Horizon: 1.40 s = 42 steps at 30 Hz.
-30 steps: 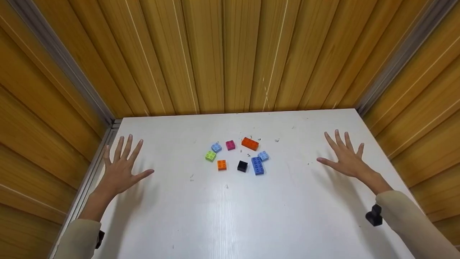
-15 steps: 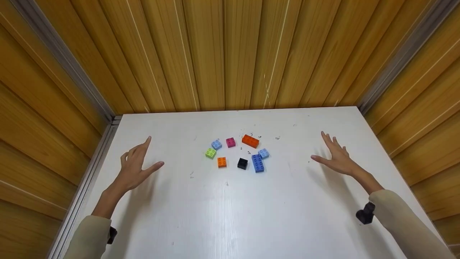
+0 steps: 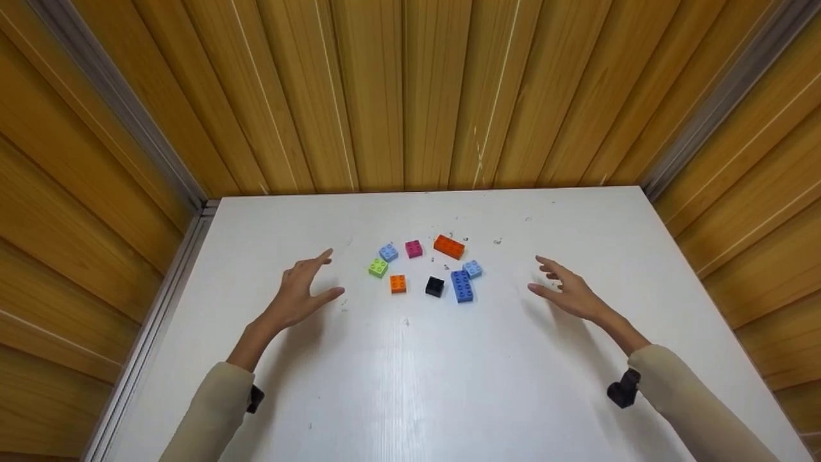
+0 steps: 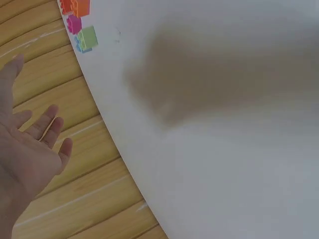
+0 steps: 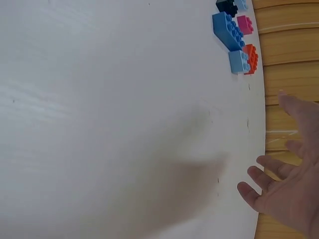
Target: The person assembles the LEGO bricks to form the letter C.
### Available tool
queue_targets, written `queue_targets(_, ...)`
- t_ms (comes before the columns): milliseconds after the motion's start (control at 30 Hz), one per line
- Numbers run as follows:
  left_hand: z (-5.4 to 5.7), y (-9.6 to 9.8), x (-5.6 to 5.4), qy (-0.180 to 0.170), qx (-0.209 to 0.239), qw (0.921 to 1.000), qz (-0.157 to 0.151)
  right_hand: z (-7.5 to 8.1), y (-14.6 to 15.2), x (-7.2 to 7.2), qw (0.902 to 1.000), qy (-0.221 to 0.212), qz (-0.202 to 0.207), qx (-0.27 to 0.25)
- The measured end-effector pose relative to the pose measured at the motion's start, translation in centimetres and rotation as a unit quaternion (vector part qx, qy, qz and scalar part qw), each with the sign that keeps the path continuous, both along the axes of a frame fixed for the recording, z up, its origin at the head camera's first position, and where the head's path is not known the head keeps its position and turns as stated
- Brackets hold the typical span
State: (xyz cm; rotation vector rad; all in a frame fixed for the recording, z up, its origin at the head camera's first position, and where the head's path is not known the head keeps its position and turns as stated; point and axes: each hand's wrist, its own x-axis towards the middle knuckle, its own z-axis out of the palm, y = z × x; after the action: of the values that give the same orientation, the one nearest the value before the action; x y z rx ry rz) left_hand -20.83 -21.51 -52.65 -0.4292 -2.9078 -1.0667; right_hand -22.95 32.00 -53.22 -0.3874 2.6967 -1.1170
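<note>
In the head view my left hand (image 3: 298,295) hovers over the white table, left of a loose ring of toy bricks, fingers relaxed and thumb apart. My right hand (image 3: 574,295) hovers on the other side, fingers slightly bent, holding nothing. Nearest the left hand are a lime green brick (image 3: 378,267), a light blue brick (image 3: 388,252) and an orange brick (image 3: 397,283). Toward the right hand lie a long blue brick (image 3: 462,286) and a second light blue brick (image 3: 473,268), side by side. A black brick (image 3: 435,287), a magenta brick (image 3: 414,248) and a long red-orange brick (image 3: 449,247) complete the ring.
The white table (image 3: 397,385) carries small dark marks around the bricks. A wood-patterned wall (image 3: 423,96) rises behind its far edge, with similar panels at both sides. Grey metal rails (image 3: 154,308) run along the left edge.
Both hands have moved inward toward the bricks, the left one farther. Their spread fingers have relaxed and turned to face each other. The bricks keep their arrangement.
</note>
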Motion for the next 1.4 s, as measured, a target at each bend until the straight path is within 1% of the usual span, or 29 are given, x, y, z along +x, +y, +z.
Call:
queue_targets(133, -0.4, 3.1, -0.9, -0.013, 0.019, 0.9991, -0.036, -1.0, -1.8, 0.5, 0.9996, 0.015, 0.011, -0.023)
queue_targets(233, -0.7, 5.6, -1.5, -0.025, 0.032, 0.9977, -0.055, -1.7, -3.1, 0.7, 0.9989, 0.032, 0.024, -0.026)
queue_targets(367, -1.4, 9.1, -2.4, -0.019, 0.047, 0.9948, -0.088, -2.7, -4.7, 1.0, 0.9979, 0.042, 0.036, -0.035)
queue_targets(467, -2.1, 11.7, -3.4, -0.012, 0.055, 0.9904, -0.126, -3.2, -5.7, 1.0, 0.9968, 0.045, 0.04, -0.053)
queue_targets(533, -2.5, 13.4, -4.0, -0.01, 0.055, 0.9876, -0.147, -3.6, -6.5, 1.0, 0.9962, 0.046, 0.041, -0.061)
queue_targets(600, -2.8, 14.7, -4.6, -0.014, 0.05, 0.9857, -0.16, -4.0, -7.4, 1.0, 0.9957, 0.049, 0.039, -0.068)
queue_targets(667, -2.9, 16.0, -5.0, -0.019, 0.042, 0.9851, -0.165, -4.4, -8.6, 1.0, 0.9955, 0.049, 0.033, -0.074)
queue_targets(733, -3.0, 17.1, -5.4, -0.026, 0.033, 0.9853, -0.166, -4.6, -9.7, 0.8, 0.9956, 0.048, 0.017, -0.079)
queue_targets(833, -3.2, 18.5, -5.8, -0.038, 0.021, 0.9854, -0.164, -4.9, -11.0, 0.7, 0.9954, 0.048, -0.018, -0.081)
queue_targets(1000, -3.8, 20.3, -6.0, -0.047, -0.009, 0.9837, -0.173, -5.2, -12.2, 0.9, 0.9935, 0.054, -0.079, -0.062)
queue_targets(1133, -4.0, 21.3, -6.1, -0.052, -0.032, 0.9818, -0.18, -5.4, -12.9, 1.0, 0.9911, 0.065, -0.11, -0.035)
queue_targets(1267, -4.2, 21.7, -6.0, -0.059, -0.043, 0.9824, -0.172, -5.5, -13.5, 1.0, 0.99, 0.075, -0.119, -0.008)
queue_targets(1400, -4.1, 21.7, -5.8, -0.054, -0.046, 0.9842, -0.162, -5.5, -13.9, 0.8, 0.9883, 0.088, -0.124, 0.004)
